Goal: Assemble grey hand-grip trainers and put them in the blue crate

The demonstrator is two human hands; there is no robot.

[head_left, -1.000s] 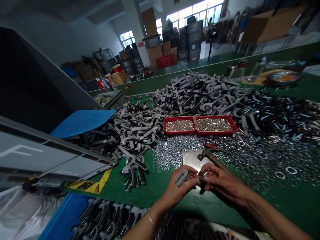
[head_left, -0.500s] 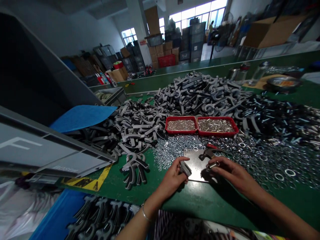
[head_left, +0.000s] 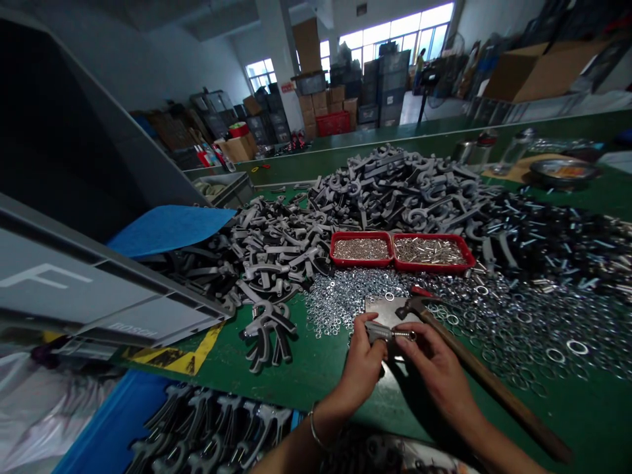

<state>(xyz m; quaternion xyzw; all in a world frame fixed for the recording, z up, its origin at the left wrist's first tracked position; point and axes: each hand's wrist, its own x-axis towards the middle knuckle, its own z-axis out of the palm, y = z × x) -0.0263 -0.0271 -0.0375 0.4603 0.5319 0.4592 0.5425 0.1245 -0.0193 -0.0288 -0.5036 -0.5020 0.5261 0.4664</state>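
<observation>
My left hand [head_left: 364, 362] is closed around a grey clamp part [head_left: 379, 331], held over a metal plate [head_left: 382, 306] on the green bench. Pinched in my right hand [head_left: 432, 359] is a small coil spring [head_left: 405, 334], its end meeting the grey part. Just right of the hands lies a claw hammer [head_left: 486, 375], its head at the plate's upper edge and its wooden handle slanting toward me. The fingers partly hide both the part and the spring.
Beyond the plate stand red trays [head_left: 433, 268] of small metal pieces among loose rings [head_left: 523, 342]. Grey clamp parts [head_left: 395, 184] are heaped behind. Assembled clamps [head_left: 269, 332] lie at left, beside a grey crate [head_left: 113, 296]. A blue bin [head_left: 106, 428] holds more clamps below.
My right hand has moved left with the spring, bringing it against the grey part. My left hand has shifted slightly right. More of the hammer's handle now shows.
</observation>
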